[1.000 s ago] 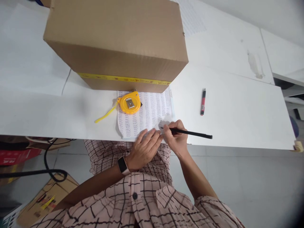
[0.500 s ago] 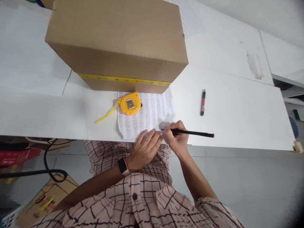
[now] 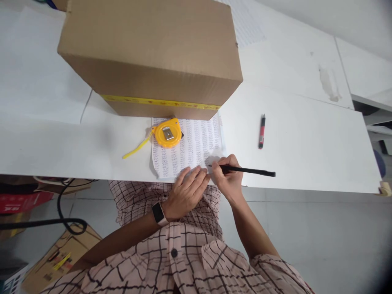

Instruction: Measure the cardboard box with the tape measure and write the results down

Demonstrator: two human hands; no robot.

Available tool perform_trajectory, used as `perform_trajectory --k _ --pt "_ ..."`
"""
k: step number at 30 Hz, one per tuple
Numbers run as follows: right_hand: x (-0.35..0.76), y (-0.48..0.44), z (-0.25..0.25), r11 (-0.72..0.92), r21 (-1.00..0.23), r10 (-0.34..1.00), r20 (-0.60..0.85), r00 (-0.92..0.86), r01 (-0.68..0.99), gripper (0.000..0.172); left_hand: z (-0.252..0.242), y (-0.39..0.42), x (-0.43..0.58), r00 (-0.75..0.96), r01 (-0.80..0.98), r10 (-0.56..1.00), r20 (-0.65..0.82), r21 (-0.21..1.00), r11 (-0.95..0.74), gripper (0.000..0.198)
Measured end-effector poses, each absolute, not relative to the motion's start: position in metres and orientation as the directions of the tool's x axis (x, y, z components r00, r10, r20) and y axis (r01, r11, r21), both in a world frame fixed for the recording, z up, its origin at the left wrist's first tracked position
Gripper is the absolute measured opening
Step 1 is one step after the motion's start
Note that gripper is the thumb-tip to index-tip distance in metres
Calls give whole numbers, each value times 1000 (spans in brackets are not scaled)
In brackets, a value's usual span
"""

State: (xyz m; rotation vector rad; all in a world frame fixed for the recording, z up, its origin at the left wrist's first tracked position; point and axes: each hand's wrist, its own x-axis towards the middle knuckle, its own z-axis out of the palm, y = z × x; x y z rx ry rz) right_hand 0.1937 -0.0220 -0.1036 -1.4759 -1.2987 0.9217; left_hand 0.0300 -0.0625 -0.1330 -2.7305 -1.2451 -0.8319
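Observation:
My right hand [image 3: 229, 176] grips a slim black pen [image 3: 252, 170], its tip down on a sheet of paper [image 3: 196, 143] covered in columns of handwriting. Beside it, my left hand [image 3: 187, 192] lies flat with its fingers stretched over the sheet's near edge. A smartwatch [image 3: 159, 214] with a pink band is on my left wrist. On the upper left of the sheet rests a yellow tape measure [image 3: 167, 133], its yellow strap trailing to the left. The far part of the paper disappears at the foot of a large cardboard box.
The cardboard box [image 3: 150, 45], banded with yellow tape, stands on the white table [image 3: 306, 151] beyond the paper. A red and black pen [image 3: 261, 131] lies to the right. Another written sheet [image 3: 248, 24] is behind the box. Below left are a black cable [image 3: 70, 223] and flat cardboard [image 3: 61, 257].
Almost nothing differs. The pen and my right hand have shifted very slightly; my left hand and the tape measure keep their places.

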Motion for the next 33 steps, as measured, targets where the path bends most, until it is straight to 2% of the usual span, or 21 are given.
perform_trajectory --k 33 --pt "189 -18 -103 8 -956 972 76 221 292 27 -135 -63 29 534 709 707 463 210 -673 39"
